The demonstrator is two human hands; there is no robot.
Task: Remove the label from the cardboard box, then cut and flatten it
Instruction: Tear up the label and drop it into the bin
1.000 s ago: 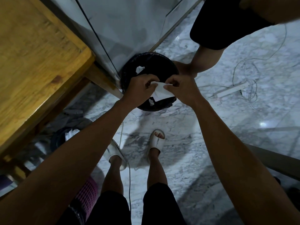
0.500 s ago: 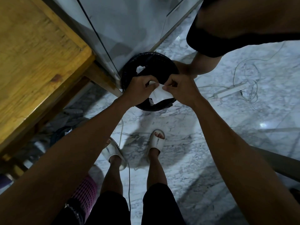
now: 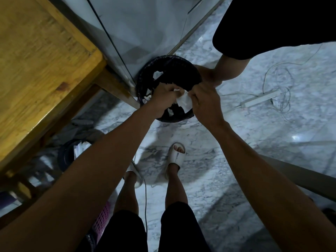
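I stand over a round black bin (image 3: 190, 68) lined with a dark bag, white paper scraps lying inside it. My left hand (image 3: 163, 99) and my right hand (image 3: 205, 100) both pinch a crumpled white label (image 3: 184, 101) between them, directly above the bin's near rim. The fingers of both hands are curled on the paper's upper edge. No cardboard box shows in this view.
A yellow wooden table (image 3: 36, 70) fills the left. A glass door panel (image 3: 138, 30) stands behind the bin. Another person's leg (image 3: 227, 70) touches the bin's right side. A white power strip (image 3: 261, 100) with loose cables lies on the marble floor. A second dark bin (image 3: 67, 155) sits under the table.
Both hands have kept their hold on the label and drawn slightly closer together over the bin, crumpling the paper more. The other person's dark shorts shifted at the top right.
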